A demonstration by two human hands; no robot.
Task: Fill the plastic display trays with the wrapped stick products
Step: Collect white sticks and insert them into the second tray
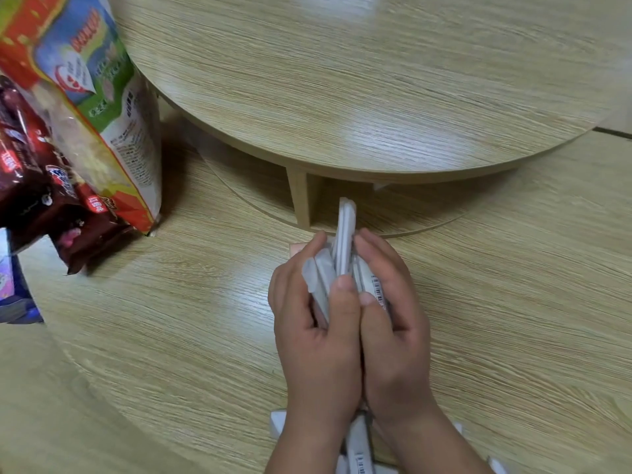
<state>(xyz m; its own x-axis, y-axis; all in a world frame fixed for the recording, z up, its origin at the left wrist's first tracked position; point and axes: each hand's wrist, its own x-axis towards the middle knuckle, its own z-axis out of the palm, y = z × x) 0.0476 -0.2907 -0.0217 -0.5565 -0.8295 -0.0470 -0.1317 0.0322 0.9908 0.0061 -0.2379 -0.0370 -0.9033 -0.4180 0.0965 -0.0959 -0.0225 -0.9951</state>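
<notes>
Both hands are cupped together around a bundle of grey wrapped sticks [345, 234] over the wooden floor. My left hand [318, 336] grips the bundle from the left with its thumb on top. My right hand [393, 323] holds it from the right; a barcode shows on one wrapper. The sticks' far ends poke out beyond my fingertips. More grey wrapped sticks [359, 449] lie under my wrists at the bottom edge. A small pinkish corner [295, 249] shows just behind my left fingers; I cannot tell what it is. No plastic tray is plainly visible.
A low round wooden table [376, 97] stands straight ahead, its leg just beyond the sticks. Colourful snack bags [85, 114] and dark red packets [41, 186] lean at the left. A blue package [13, 295] sits at the left edge.
</notes>
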